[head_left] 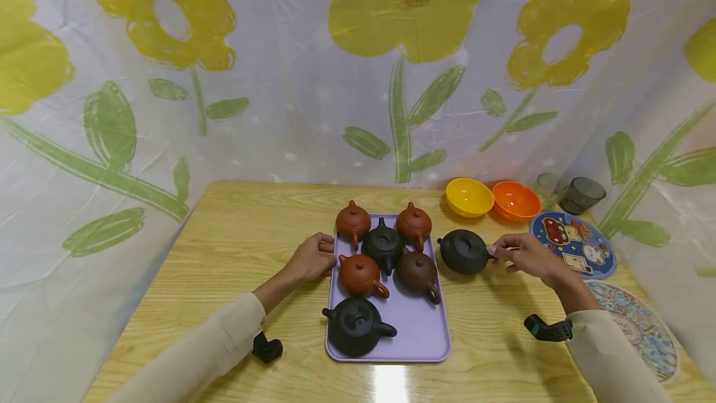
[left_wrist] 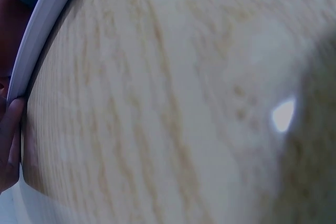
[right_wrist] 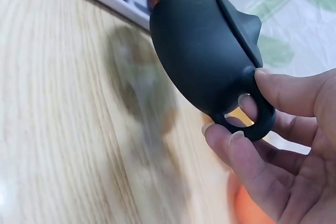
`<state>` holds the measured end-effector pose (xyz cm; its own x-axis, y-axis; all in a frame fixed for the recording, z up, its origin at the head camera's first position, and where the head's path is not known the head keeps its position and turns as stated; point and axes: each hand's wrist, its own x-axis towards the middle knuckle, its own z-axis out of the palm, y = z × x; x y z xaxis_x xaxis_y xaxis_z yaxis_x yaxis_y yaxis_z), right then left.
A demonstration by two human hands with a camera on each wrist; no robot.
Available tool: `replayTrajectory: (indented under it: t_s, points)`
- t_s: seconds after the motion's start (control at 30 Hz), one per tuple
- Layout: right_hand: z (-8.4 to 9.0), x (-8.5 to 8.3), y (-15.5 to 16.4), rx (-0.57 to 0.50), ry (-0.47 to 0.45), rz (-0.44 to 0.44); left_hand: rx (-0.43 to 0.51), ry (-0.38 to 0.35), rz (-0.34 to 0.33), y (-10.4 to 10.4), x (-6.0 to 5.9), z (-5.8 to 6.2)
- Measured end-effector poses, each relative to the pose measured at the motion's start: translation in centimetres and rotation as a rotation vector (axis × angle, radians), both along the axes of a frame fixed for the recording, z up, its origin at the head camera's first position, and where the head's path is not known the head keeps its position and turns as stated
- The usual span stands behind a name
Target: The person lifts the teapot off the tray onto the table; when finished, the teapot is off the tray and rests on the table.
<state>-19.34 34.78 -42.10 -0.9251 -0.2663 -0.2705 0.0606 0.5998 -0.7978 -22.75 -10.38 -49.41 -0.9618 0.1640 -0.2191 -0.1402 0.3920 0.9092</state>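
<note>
Bench (head_left: 224, 241) carries purple tray (head_left: 414, 336), six teapots (head_left: 359, 275) on it. Black teapot (head_left: 463, 254) is off bench, right of tray, handle (right_wrist: 268, 115) pinched by right hand (head_left: 521, 255) fingers (right_wrist: 251, 157). Left hand (head_left: 313, 258) touches tray; finger grip unclear.

The sleeves (head_left: 204, 347) are beige, the wrist-worn devices (head_left: 550, 329) black.

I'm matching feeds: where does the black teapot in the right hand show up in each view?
Head: the black teapot is right of centre, beside the lilac tray, held by the right hand.
Left wrist: not in the picture.
Right wrist: upper part, slightly right of centre.
Shared landmark: the lilac tray, its rim at upper left in both wrist views.
</note>
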Motion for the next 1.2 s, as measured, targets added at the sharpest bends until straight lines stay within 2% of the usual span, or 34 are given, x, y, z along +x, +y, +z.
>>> replayTrajectory:
  t_s: [0.4,0.8,0.97,1.2]
  points:
    - [-0.5,-2.4,0.9,0.006,-0.004,-0.005,0.018,0.018,-0.022,0.1,0.2,0.3]
    - [-1.7,-4.4,1.0,0.033,-0.031,-0.044,0.008,-0.002,-0.008,0.1,0.0,0.2]
    - [-2.3,-4.9,0.7,0.027,-0.036,-0.084,0.003,0.0,0.001,0.0,0.1,0.0]
    - [-2.7,-5.2,0.4,0.001,-0.036,-0.089,0.019,0.004,-0.003,-0.1,0.3,0.1]
